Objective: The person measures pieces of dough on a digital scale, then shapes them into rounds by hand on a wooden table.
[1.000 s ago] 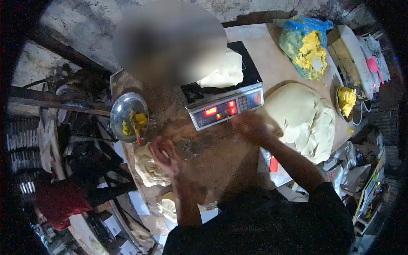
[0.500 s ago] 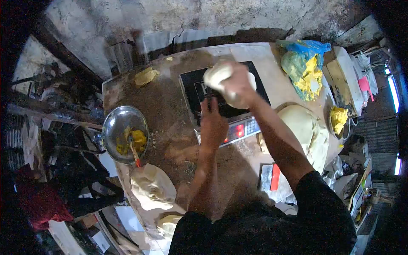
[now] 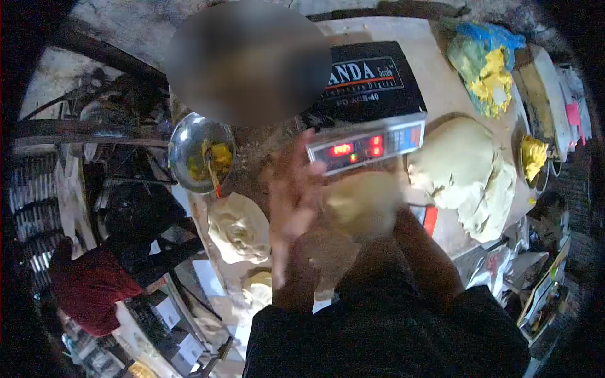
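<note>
A pale lump of dough (image 3: 362, 205), smeared by motion, is just in front of the digital scale (image 3: 365, 151). My right hand (image 3: 405, 217) grips the dough at its right side, its fingers largely hidden. To the left of the lump is my left hand (image 3: 293, 195), blurred, with fingers stretched out and nothing seen in them. The scale's black top carries no dough in its visible part, and red digits glow on its front panel. A large mass of dough (image 3: 460, 164) rests right of the scale. Behind my right wrist shows a red-handled scraper (image 3: 430, 218), partly covered.
A metal bowl (image 3: 200, 151) with yellow paste and a red-handled tool stands left. Near it lie flattened dough (image 3: 238, 228) and another piece (image 3: 259, 286). Yellow fat in a plastic bag (image 3: 491, 72) sits back right. A blurred oval hides the back left. A person in red (image 3: 94, 286) is at left.
My right hand has brought the dough from above the scale toward my body. My left hand has come off the scale's front edge area. The view has shifted, and a blurred oval now appears.
</note>
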A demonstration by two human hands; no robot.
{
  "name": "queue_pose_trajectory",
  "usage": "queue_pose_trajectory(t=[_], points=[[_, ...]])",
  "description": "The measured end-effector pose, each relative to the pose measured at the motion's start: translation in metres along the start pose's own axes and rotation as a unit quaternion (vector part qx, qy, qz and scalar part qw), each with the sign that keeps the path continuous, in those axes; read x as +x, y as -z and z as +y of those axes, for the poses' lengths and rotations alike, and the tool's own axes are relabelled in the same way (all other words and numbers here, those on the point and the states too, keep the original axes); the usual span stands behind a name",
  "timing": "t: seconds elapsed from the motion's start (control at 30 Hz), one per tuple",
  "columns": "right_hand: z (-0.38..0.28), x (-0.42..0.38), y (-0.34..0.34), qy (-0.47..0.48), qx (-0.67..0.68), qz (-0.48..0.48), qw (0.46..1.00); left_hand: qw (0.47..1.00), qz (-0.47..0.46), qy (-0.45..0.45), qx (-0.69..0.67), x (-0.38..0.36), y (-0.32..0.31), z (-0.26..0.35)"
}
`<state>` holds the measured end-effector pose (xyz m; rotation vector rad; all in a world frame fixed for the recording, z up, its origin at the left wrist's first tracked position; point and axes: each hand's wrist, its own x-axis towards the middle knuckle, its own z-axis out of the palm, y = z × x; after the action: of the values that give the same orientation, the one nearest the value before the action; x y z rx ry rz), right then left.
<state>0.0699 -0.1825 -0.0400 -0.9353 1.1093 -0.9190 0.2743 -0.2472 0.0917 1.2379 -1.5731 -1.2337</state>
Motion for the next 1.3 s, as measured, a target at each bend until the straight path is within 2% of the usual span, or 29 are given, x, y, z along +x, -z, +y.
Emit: queue_pose_trajectory(t=[0.1,0.17,0.2,0.23,0.27,0.3,0.33,0.37,0.4,0.43,0.47,0.53,0.57,0.63,0.67,0.7,0.77,0.8,0.87,0.9,0.93,0.97,1.0,1.07,1.1,1.13,1.17,1.27,1.3], points=[[0.048,0.014,-0.051,-0.020,-0.087,-0.013,0.996,0.977,0.181,-0.069,0.085,-0.053,0.001,-0.001],[0.038,0.006,-0.051,-0.020,-0.230,-0.057,0.971,0.965,0.239,-0.020,-0.106,-0.101,-0.020,-0.067],[0.051,0.003,-0.042,-0.016,-0.227,-0.053,0.972,0.978,0.204,-0.030,-0.033,-0.115,-0.035,-0.079],[0.078,-0.004,-0.030,0.023,-0.137,-0.099,0.985,0.980,0.126,-0.071,0.140,-0.130,-0.051,-0.082],[0.079,-0.018,-0.023,0.046,-0.087,-0.112,0.989,0.950,0.058,-0.123,0.280,-0.140,-0.066,-0.090],[0.080,-0.032,-0.015,0.067,-0.037,-0.128,0.989,0.926,0.014,-0.136,0.352,-0.151,-0.077,-0.104],[0.041,-0.058,-0.010,0.123,-0.033,-0.109,0.986,0.915,0.008,-0.089,0.393,-0.160,-0.081,-0.129],[0.013,-0.089,0.001,0.154,-0.116,-0.052,0.980,0.902,0.001,-0.043,0.430,-0.165,-0.084,-0.141],[-0.014,-0.119,0.012,0.175,-0.199,0.010,0.964,0.904,-0.014,-0.050,0.425,-0.160,-0.088,-0.126],[-0.017,-0.143,0.033,0.173,-0.282,0.065,0.942,0.917,-0.011,0.019,0.399,-0.145,-0.091,-0.100],[-0.021,-0.168,0.053,0.162,-0.361,0.119,0.911,0.924,-0.006,0.087,0.374,-0.131,-0.092,-0.085],[-0.011,-0.202,0.095,-0.158,-0.374,0.319,0.856,0.882,0.076,-0.021,0.465,-0.112,-0.088,-0.114],[0.010,-0.210,0.111,-0.152,-0.366,0.330,0.856,0.876,0.051,0.005,0.480,-0.099,-0.074,-0.127],[0.057,-0.218,0.138,-0.168,-0.479,0.366,0.780,0.867,0.025,0.015,0.498,-0.072,-0.066,-0.114],[0.037,-0.219,0.129,-0.165,-0.454,0.364,0.796,0.825,0.068,-0.009,0.561,-0.056,-0.073,-0.087],[0.032,-0.213,0.130,-0.194,-0.431,0.292,0.832,0.778,0.114,-0.033,0.617,-0.042,-0.088,-0.057],[0.056,-0.210,0.144,-0.210,-0.398,0.227,0.863,0.912,0.178,-0.108,0.354,-0.032,-0.157,0.017],[0.093,-0.207,0.141,-0.091,-0.515,0.299,0.798,0.909,0.173,-0.123,0.358,-0.025,-0.191,0.016],[0.096,-0.217,0.153,0.025,-0.605,0.376,0.702,0.905,-0.103,-0.304,0.278,-0.006,-0.257,-0.002],[0.066,-0.248,0.164,0.006,-0.414,0.331,0.848,0.925,-0.163,-0.252,0.234,0.002,-0.295,0.001],[0.048,-0.276,0.176,-0.010,-0.203,0.268,0.942,0.916,-0.180,-0.249,0.259,0.022,-0.324,-0.006],[0.050,-0.299,0.190,0.087,-0.249,0.325,0.908,0.905,-0.197,-0.247,0.284,0.042,-0.353,-0.013],[0.059,-0.325,0.205,0.182,-0.298,0.376,0.858,0.911,-0.270,-0.164,0.264,0.061,-0.370,-0.005],[0.080,-0.390,0.231,0.052,-0.042,0.420,0.905,0.891,-0.383,0.019,0.243,0.100,-0.404,0.011],[0.066,-0.415,0.236,0.021,-0.095,0.446,0.890,0.907,-0.335,0.048,0.252,0.107,-0.408,0.002],[0.052,-0.440,0.240,-0.014,-0.146,0.469,0.871,0.897,-0.341,0.062,0.274,0.129,-0.416,-0.040],[0.043,-0.450,0.244,0.044,-0.249,0.482,0.839,0.888,-0.343,0.078,0.296,0.139,-0.419,-0.078],[-0.009,-0.407,0.231,0.018,-0.285,0.478,0.831,0.865,-0.375,0.029,0.333,0.065,-0.395,-0.018],[-0.033,-0.378,0.222,0.022,-0.278,0.464,0.841,0.876,-0.374,0.024,0.304,0.041,-0.384,-0.039]])
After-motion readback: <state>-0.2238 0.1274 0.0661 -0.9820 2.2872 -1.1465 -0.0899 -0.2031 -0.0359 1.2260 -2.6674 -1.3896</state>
